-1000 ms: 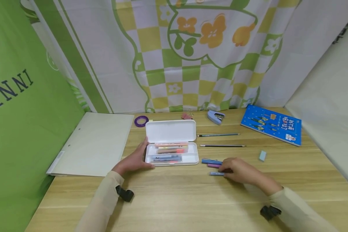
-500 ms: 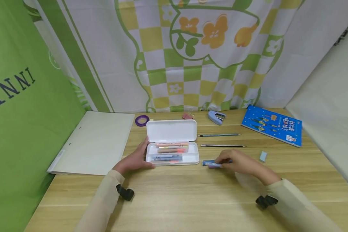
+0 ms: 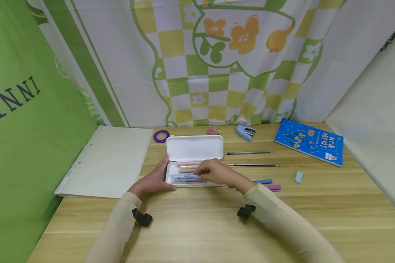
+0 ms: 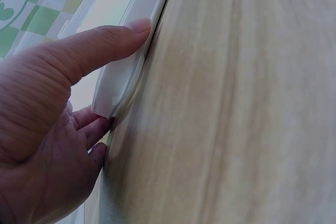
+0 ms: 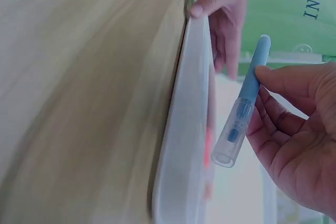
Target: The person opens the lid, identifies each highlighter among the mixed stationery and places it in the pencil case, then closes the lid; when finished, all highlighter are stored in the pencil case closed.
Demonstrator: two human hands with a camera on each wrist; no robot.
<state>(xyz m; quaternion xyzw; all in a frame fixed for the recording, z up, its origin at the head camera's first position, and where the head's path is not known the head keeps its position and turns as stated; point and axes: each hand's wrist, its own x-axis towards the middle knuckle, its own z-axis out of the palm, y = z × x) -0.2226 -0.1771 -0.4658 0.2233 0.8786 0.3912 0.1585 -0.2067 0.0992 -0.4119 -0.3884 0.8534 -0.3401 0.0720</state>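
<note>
A white pencil case (image 3: 195,148) lies with its lid raised, several pens inside in two compartments. My left hand (image 3: 154,180) grips its left end, thumb along the front wall and fingers around the side in the left wrist view. Over the case, my right hand (image 3: 218,172) pinches a light-blue pen (image 5: 252,85) with a clear cap between thumb and fingers. The right wrist view shows that pen held above the case wall. A blue pen (image 3: 264,181) and a purple pen (image 3: 274,188) lie on the table, partly hidden by the right forearm.
Two pencils, a teal one (image 3: 250,152) and a black one (image 3: 255,165), lie right of the case. An eraser (image 3: 298,177), a blue book (image 3: 311,141) and a stapler (image 3: 245,132) sit farther right. Purple tape (image 3: 155,136) and a pink clip (image 3: 212,131) are behind; a white folder (image 3: 108,160) is left.
The right hand has picked up the light-blue pen from the table and carried it left over the pencil case. The left hand stays at the case.
</note>
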